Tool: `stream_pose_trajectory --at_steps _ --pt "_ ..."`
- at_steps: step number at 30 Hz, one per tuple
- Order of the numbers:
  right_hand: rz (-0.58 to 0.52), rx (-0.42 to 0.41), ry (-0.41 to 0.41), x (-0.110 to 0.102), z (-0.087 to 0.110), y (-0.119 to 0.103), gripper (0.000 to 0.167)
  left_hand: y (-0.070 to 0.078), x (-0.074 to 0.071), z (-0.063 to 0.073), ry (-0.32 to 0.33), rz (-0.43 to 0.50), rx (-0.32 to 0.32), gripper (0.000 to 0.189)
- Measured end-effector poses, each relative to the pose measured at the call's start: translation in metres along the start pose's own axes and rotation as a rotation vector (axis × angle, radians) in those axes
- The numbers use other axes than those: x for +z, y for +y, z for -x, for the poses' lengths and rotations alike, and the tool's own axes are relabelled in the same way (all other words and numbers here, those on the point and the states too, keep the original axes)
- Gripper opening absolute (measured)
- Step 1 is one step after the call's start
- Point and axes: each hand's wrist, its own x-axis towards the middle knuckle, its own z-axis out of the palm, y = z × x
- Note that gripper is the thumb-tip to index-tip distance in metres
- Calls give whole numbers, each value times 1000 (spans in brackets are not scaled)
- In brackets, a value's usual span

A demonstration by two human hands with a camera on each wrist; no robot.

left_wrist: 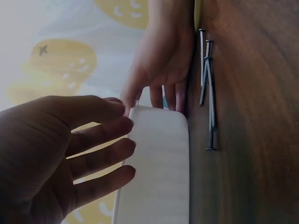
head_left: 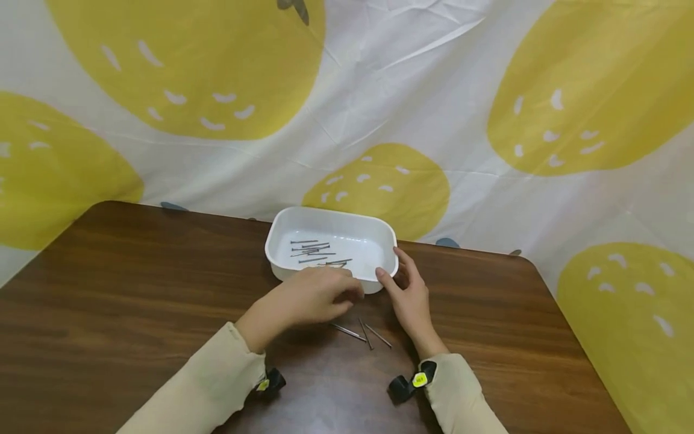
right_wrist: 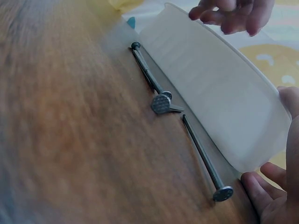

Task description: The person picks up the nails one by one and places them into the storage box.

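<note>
A white enamel-like tray stands on the table, with several nails lying in its left and middle part. My right hand holds the tray's right end, thumb at the near rim and fingers around the corner. Over the near rim is my left hand, palm down; in the left wrist view its fingers are loosely bent and apart, with nothing between them. Between the hands, several loose nails lie on the table in front of the tray. The right wrist view shows a nail close to the tray's wall.
The brown wooden table reaches back to a white cloth with yellow fruit prints, hung right behind the tray. Black camera mounts sit on both wrists, at the ends of light sleeves.
</note>
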Motion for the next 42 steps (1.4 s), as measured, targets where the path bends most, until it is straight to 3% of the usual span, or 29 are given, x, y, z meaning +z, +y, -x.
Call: stream_pose_trajectory --at_steps 7,10,15,20,25,32,42 --pt "3 23 -8 -2 3 0 61 4 17 -1 -205 -3 -34 25" --pt "-3 36 -14 -2 7 -11 61 6 25 -2 -247 -1 -65 24" --pt "1 41 -25 -5 14 -36 62 6 31 -3 -252 -2 -88 22" --pt "1 33 -25 -4 17 -45 61 4 37 -5 -257 9 -84 20" --pt "-3 19 -22 -3 15 -41 61 4 38 -5 -266 53 -88 18" --pt "1 28 1 2 -1 -3 61 3 38 -6 -277 102 -94 20" --pt "33 12 -14 -1 14 -36 60 1 38 -6 -274 98 -79 20"
